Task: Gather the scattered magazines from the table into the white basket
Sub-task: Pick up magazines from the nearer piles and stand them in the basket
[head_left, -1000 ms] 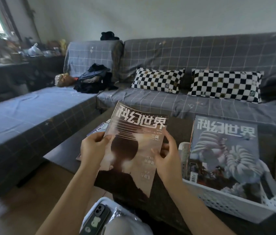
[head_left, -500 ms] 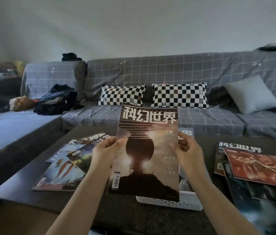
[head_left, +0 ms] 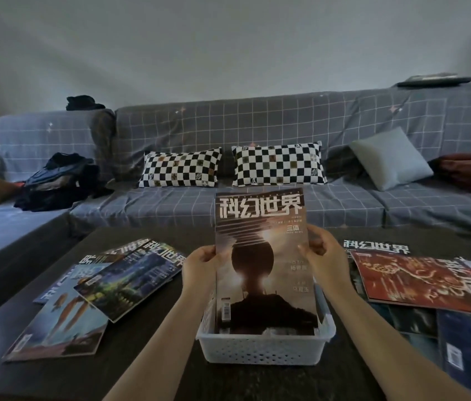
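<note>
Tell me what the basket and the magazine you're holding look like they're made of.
White basket: seemingly moulded plastic with a matte finish; its walls carry a regular grid of small holes and the rim is thick and rolled. Held magazine: paper with a probably coated, slightly glossy cover; it stands thin and flat between the left hand and right hand, printed in full colour.

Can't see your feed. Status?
Left hand and right hand hold the brown-cover magazine upright, lower edge inside the white perforated plastic basket. Nothing blocking.

grey grid-cover sofa [head_left: 257, 134] | two checkered pillows [head_left: 180, 168] | plain grey cushion [head_left: 390, 157] | dark clothes pile [head_left: 60, 180]
</note>
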Tool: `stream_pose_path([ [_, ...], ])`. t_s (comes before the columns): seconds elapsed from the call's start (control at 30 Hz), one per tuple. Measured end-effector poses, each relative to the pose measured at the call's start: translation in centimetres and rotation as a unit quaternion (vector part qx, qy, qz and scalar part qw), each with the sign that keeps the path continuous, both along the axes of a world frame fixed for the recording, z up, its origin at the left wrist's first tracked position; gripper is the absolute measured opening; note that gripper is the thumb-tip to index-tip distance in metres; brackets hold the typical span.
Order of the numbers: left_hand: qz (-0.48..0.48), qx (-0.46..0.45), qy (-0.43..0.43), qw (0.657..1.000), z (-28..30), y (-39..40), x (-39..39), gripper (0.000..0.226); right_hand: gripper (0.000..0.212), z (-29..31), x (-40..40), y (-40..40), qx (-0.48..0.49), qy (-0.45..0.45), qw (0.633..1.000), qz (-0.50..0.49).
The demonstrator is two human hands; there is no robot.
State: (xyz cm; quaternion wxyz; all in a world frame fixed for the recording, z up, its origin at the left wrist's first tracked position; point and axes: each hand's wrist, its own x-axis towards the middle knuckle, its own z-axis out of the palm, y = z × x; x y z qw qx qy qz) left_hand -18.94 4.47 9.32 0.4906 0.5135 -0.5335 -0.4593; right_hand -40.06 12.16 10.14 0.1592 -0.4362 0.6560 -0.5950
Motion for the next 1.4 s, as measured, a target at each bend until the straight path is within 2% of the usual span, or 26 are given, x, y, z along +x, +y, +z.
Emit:
stream_pose_path([
  [0.13, -0.002, -0.022, -0.148, 0.989, -2.1, 0.3, 0.1, 0.008, 0.043, -2.6, 0.0, 0.3, 0.044, 0.021, 0.999, 0.004],
  [0.23, 0.009, -0.035, -0.187, 0.982, -3.3, 0.6, 0.0, 0.007, 0.040, -4.4, 0.0, 0.4, 0.065, 0.044, 0.997, -0.007],
  [0.37, 0.020, -0.063, -0.196, 0.978, -4.1, 0.6, 0.0, 0.006, 0.039, -5.0, 0.1, -0.1, 0.079, 0.065, 0.994, -0.032],
  [0.47, 0.037, -0.102, -0.197, 0.974, -4.5, 0.6, -0.1, 0.029, 0.039, -5.0, 0.4, -0.3, 0.085, 0.091, 0.991, -0.046],
  [0.53, 0.055, -0.114, -0.201, 0.971, -4.5, 0.6, -0.1, 0.035, 0.036, -5.0, 0.4, -0.3, 0.092, 0.124, 0.986, -0.062],
  [0.8, 0.061, -0.113, -0.205, 0.970, -5.1, 0.3, -0.1, 0.039, 0.023, -5.5, 0.2, -0.3, 0.129, 0.147, 0.978, -0.068],
  [1.1, 0.076, -0.133, -0.226, 0.962, -4.9, 0.5, -0.1, 0.037, 0.024, -5.5, 0.1, -0.2, 0.136, 0.166, 0.975, -0.060],
  [1.3, 0.062, -0.161, -0.245, 0.954, -4.8, 0.8, -0.1, 0.027, 0.025, -5.5, 0.2, -0.3, 0.141, 0.159, 0.976, -0.057],
  [1.4, 0.041, -0.148, -0.234, 0.960, -4.9, 1.0, -0.1, 0.037, 0.030, -5.4, 0.2, -0.2, 0.129, 0.134, 0.981, -0.051],
])
